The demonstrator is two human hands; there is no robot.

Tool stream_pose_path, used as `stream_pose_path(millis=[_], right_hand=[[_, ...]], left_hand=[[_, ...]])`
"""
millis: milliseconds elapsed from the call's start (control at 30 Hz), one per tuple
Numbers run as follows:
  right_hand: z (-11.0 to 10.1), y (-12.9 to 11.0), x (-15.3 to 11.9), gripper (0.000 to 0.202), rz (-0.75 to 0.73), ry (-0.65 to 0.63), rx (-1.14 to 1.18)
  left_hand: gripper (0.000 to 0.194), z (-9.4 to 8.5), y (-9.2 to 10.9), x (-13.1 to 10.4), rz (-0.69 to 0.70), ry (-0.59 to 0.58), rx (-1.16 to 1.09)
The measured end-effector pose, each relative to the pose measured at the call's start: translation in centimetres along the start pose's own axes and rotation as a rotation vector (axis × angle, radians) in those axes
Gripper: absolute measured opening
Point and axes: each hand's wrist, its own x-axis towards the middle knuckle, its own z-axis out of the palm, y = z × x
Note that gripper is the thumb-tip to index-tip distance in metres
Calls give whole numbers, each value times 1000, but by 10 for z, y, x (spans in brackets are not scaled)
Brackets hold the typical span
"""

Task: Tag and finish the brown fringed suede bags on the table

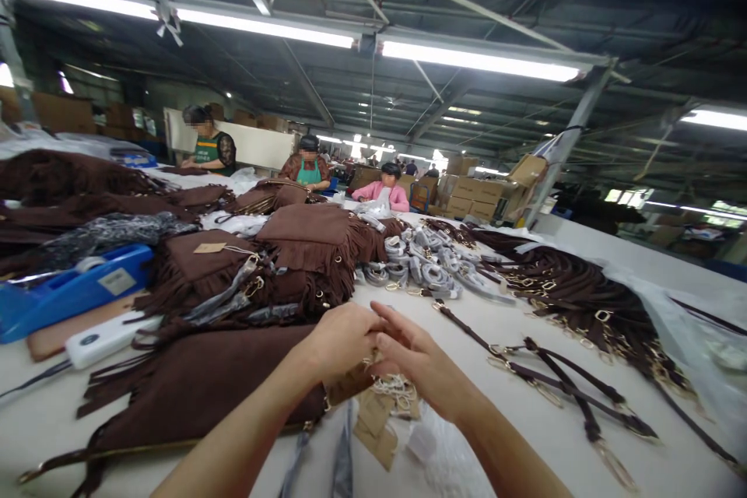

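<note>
My left hand [345, 338] and my right hand [421, 364] meet over the near middle of the table, fingertips together. A kraft paper hang tag [348, 384] shows just below my left hand, whose curled fingers appear to hold it. My right fingers are bent in against the left ones; what lies between them is hidden. Beneath the hands is a pile of kraft tags [373, 422] with white looped strings [400, 387]. To their left lies a flat brown fringed suede bag [222, 377] with a zipper along its near edge.
More fringed bags [309, 226] are stacked beyond. At left are a blue tape dispenser [75, 288] and a white device [110, 338]. Wrapped grey straps [423, 257] and dark straps with gold clasps [560, 272] lie right. Clear plastic [449, 455] is close by. Several people sit or stand beyond.
</note>
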Motion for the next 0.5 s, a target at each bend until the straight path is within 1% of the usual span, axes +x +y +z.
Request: stream_pose_path(millis=[33, 100, 167, 233, 300, 367, 433, 500], right_hand=[[8, 1, 3, 67, 34, -34, 32], [16, 6, 9, 62, 81, -70, 39], [14, 13, 15, 51, 106, -83, 15], [9, 23, 18, 35, 89, -75, -107], [2, 32, 19, 24, 42, -87, -323], [-4, 38, 17, 24, 4, -101, -498], [-9, 42, 13, 22, 23, -114, -542], [-13, 45, 9, 22, 32, -134, -513]], left_hand=[[19, -3, 0, -1, 4, -17, 3], [22, -7, -5, -5, 5, -38, -6], [23, -8, -17, -11, -6, -46, -27], [23, -5, -32, -19, -41, -41, -38], [23, 1, -48, -30, -111, -29, -24], [26, 10, -61, -43, -197, -14, 23], [28, 21, -69, -56, -259, -17, 88], [18, 33, -71, -68, -283, -42, 144]])
